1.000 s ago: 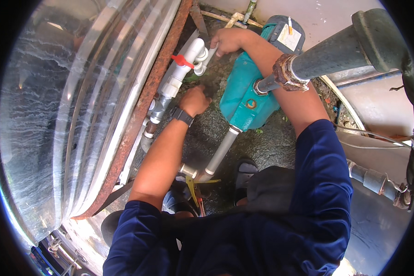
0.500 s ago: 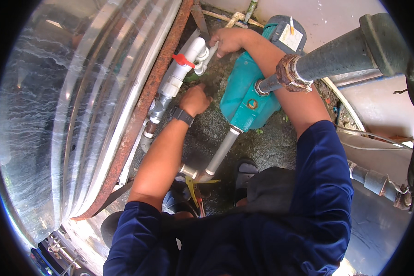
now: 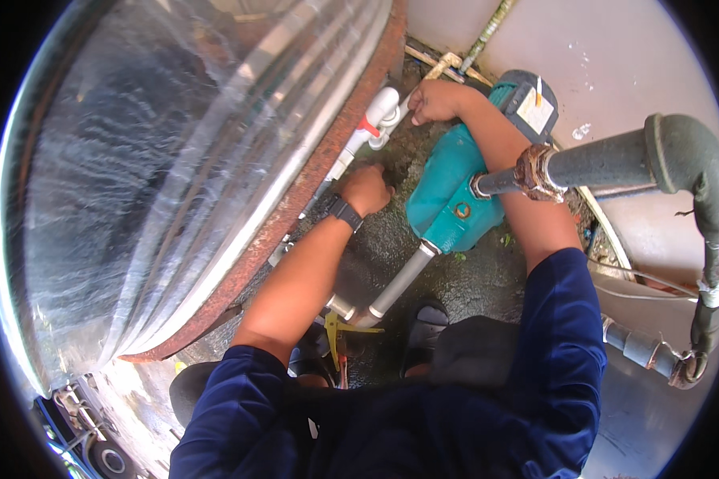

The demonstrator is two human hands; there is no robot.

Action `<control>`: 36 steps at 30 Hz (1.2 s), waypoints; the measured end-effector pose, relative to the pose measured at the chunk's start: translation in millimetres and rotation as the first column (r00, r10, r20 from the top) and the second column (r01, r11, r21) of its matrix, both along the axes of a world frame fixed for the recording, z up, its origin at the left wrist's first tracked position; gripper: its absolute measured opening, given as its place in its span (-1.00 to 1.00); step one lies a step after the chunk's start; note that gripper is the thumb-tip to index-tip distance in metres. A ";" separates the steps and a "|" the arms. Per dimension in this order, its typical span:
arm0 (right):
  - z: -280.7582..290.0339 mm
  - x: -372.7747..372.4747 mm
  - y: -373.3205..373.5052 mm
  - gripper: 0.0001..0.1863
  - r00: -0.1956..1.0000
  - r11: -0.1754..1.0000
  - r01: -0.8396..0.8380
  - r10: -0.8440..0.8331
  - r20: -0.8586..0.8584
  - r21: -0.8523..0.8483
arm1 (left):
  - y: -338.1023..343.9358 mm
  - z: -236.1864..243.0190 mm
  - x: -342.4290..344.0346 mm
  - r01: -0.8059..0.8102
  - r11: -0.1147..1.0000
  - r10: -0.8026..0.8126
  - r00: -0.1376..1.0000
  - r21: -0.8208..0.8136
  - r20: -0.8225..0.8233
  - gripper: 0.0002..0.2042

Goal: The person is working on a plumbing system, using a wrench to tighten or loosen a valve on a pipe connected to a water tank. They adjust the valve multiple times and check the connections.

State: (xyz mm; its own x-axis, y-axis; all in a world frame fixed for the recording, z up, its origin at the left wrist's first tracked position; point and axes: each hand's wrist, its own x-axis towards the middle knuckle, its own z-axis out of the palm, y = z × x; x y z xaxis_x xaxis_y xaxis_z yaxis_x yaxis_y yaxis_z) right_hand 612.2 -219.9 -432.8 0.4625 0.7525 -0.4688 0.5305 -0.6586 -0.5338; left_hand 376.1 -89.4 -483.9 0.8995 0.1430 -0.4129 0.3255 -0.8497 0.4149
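Note:
My right hand (image 3: 433, 104) reaches over the teal water pump (image 3: 438, 195) and has its fingers closed on a pale pipe (image 3: 402, 106) beside the white elbow fitting. My left hand (image 3: 363, 189), with a dark watch on the wrist, is curled low over the wet ground below the white valve with a red handle (image 3: 367, 128); whatever its fingertips hold, if anything, is hidden. Below the pump, a grey pipe (image 3: 401, 279) runs down to a joint, and a yellow tool (image 3: 333, 330) lies by my feet.
A large shiny tank (image 3: 136, 184) on a rusty frame (image 3: 323, 172) fills the left side. A thick dark pipe (image 3: 603, 160) crosses above my right arm. A pale wall (image 3: 615, 56) stands behind, and another jointed pipe (image 3: 639, 343) runs at lower right. A cigarette (image 3: 538, 89) is on the motor.
The view has shifted, so the pump, pipes and both arms appear further right and lower, with more tank showing. Both hands keep about the same place against the pump and valve.

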 end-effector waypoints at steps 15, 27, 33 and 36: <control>61.1 -12.6 -0.4 -0.57 0.906 0.915 0.272 -0.139 -0.399 0.298 | 10.4 -8.3 1.2 -0.117 0.973 0.161 0.960 -0.197 0.227 -0.64; 174.0 -18.1 -90.3 -0.72 0.716 0.386 0.682 -0.523 -0.462 0.621 | 7.0 -8.6 1.2 -0.109 0.970 0.162 0.957 -0.217 0.242 -0.66; 156.3 -13.5 -152.4 -0.79 0.226 -0.210 0.642 -0.867 -0.444 0.737 | 9.7 -26.8 4.0 -0.090 0.969 0.154 0.947 -0.228 0.282 -0.65; 126.3 -3.3 -178.3 -0.78 -0.022 -0.363 0.468 -0.916 -0.400 0.805 | 12.6 -30.8 8.0 -0.095 0.957 0.167 0.953 -0.273 0.254 -0.64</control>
State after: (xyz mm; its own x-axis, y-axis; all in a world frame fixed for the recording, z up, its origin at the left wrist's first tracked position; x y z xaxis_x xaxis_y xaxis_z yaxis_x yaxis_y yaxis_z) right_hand 608.9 -398.2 -306.4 0.7562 -0.6176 0.2162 0.1516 -0.1560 -0.9761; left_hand 384.1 -76.8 -514.7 0.9626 0.1896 -0.1936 0.2709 -0.6615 0.6993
